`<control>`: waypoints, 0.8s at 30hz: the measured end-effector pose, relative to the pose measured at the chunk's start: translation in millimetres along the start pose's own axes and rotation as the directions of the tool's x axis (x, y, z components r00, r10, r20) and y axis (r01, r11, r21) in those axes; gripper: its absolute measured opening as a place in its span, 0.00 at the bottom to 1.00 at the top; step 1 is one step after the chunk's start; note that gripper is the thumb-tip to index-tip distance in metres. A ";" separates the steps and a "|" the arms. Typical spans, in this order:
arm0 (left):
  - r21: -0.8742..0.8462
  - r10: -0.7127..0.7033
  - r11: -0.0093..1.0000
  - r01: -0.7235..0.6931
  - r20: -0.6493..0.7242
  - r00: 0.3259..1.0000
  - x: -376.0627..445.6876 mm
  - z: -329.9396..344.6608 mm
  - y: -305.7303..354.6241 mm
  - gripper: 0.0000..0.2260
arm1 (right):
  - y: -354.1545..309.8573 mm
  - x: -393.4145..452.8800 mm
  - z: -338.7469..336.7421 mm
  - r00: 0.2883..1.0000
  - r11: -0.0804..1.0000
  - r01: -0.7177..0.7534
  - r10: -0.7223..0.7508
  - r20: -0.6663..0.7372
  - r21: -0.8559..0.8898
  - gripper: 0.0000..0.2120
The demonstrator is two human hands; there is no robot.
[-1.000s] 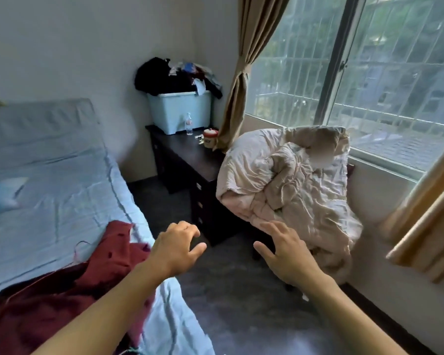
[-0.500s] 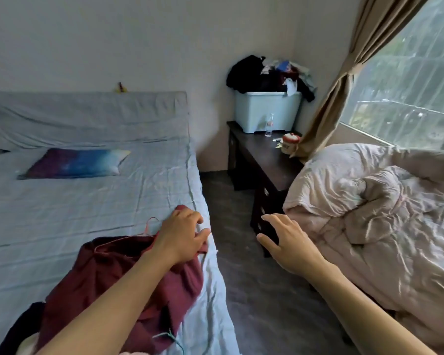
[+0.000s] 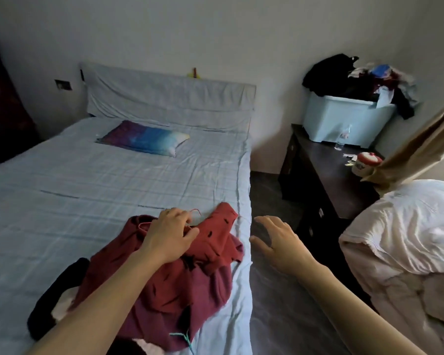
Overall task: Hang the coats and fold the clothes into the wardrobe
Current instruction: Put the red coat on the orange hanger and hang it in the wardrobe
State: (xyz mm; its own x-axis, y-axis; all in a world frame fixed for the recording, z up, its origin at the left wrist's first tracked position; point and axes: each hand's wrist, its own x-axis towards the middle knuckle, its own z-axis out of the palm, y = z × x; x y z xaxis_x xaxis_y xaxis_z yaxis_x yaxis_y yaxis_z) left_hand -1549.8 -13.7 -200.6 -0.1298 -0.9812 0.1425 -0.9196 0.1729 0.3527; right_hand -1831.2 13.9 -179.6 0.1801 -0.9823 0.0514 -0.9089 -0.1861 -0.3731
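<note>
Two hands out: left hand [image 3: 168,234] on red garment [image 3: 190,272], fingers curled into cloth on bed [image 3: 87,180]; right hand [image 3: 280,242] spread, empty, above floor [image 3: 274,316].

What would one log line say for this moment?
left hand: on red garment | right hand: open, beside bed | nothing hung yet

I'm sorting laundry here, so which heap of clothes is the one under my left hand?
The red clothes at the near edge of the bed, under your left hand. The other heap, the dark clothes, tops the blue bin, far from both hands.
</note>
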 end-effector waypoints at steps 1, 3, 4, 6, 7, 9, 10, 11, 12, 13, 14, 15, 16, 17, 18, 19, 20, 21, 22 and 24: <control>0.007 -0.024 1.000 0.024 0.001 1.000 2.2 2.6 -1.6 0.15 | 4.2 8.3 2.9 1.000 1.000 0.022 -0.022 0.011 0.009 0.28; 0.013 -0.072 0.997 0.072 -0.001 0.997 5.7 10.6 -1.1 0.15 | 14.9 25.4 7.1 0.997 0.997 0.064 -0.065 0.036 0.031 0.27; 0.015 -0.096 0.995 0.096 -0.007 0.995 7.3 15.6 1.3 0.14 | 21.3 34.0 8.0 0.995 0.996 0.082 -0.084 0.050 0.042 0.27; 0.031 -0.149 0.988 0.149 -0.021 0.989 12.3 27.4 8.5 0.14 | 37.8 52.7 9.2 0.989 0.991 0.116 -0.121 0.084 0.066 0.29; 0.046 -0.176 0.983 0.177 -0.022 0.984 15.4 33.5 13.4 0.14 | 48.6 62.4 9.9 0.985 0.987 0.137 -0.144 0.096 0.080 0.30; 0.084 -0.231 0.969 0.232 -0.021 0.973 26.6 45.7 28.0 0.15 | 73.3 82.9 9.5 0.973 0.977 0.186 -0.198 0.116 0.103 0.32; 0.095 -0.265 0.960 0.265 -0.017 0.964 32.7 51.7 37.9 0.15 | 86.5 92.3 7.7 0.965 0.971 0.211 -0.225 0.137 0.112 0.30; 0.100 -0.293 0.951 0.293 -0.020 0.956 40.2 57.4 48.2 0.15 | 99.9 101.2 5.0 0.957 0.965 0.233 -0.250 0.149 0.122 0.29; 0.107 -0.312 0.944 0.312 -0.022 0.950 48.2 62.3 59.9 0.15 | 113.5 109.0 1.6 0.950 0.959 0.253 -0.271 0.156 0.130 0.28; 0.108 -0.331 0.937 0.331 -0.020 0.943 55.4 66.9 72.6 0.15 | 126.2 116.1 -2.6 0.942 0.953 0.271 -0.291 0.165 0.135 0.27; 0.103 -0.346 0.932 0.347 -0.024 0.938 62.1 70.0 85.5 0.15 | 137.2 122.6 -7.5 0.935 0.948 0.284 -0.307 0.178 0.140 0.27; 0.097 -0.359 0.928 0.360 -0.032 0.933 67.8 72.7 97.8 0.15 | 148.2 129.3 -11.8 0.926 0.943 0.299 -0.324 0.194 0.150 0.27; 0.095 -0.369 0.924 0.371 -0.044 0.929 72.5 74.7 108.7 0.14 | 157.7 135.9 -16.4 0.917 0.937 0.311 -0.339 0.210 0.157 0.27; 0.099 -0.377 0.919 0.381 -0.056 0.925 75.5 76.0 117.4 0.14 | 165.8 142.9 -20.4 0.910 0.932 0.324 -0.354 0.216 0.164 0.27; 0.110 -0.384 0.914 0.390 -0.067 0.921 78.5 76.5 123.3 0.14 | 171.5 149.6 -24.6 0.905 0.927 0.333 -0.366 0.217 0.174 0.27; 0.119 -0.396 0.908 0.403 -0.076 0.915 79.9 75.6 126.0 0.14 | 175.3 155.8 -27.8 0.901 0.920 0.342 -0.378 0.212 0.190 0.27; 0.122 -0.413 0.899 0.421 -0.086 0.907 80.4 73.1 127.2 0.14 | 176.9 161.1 -30.7 0.897 0.914 0.349 -0.390 0.210 0.207 0.27; 0.121 -0.431 0.889 0.441 -0.097 0.897 80.2 70.3 126.5 0.14 | 177.8 166.6 -31.5 0.890 0.906 0.360 -0.405 0.210 0.221 0.28; 0.118 -0.450 0.879 0.462 -0.109 0.886 79.2 67.5 124.6 0.14 | 177.5 172.0 -31.2 0.883 0.900 0.372 -0.419 0.213 0.229 0.29; 0.112 -0.495 0.854 0.508 -0.126 0.860 75.0 62.2 121.4 0.14 | 174.9 183.1 -26.9 0.865 0.885 0.400 -0.451 0.221 0.241 0.34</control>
State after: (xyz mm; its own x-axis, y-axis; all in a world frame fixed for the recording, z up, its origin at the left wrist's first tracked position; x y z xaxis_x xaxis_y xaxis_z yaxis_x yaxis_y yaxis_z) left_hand -1694.2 -71.6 -204.6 0.3902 -0.9185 0.0647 -0.8928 -0.3603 0.2704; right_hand -1967.3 -199.0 -210.6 0.6484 -0.7613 0.0082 -0.6416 -0.5522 -0.5325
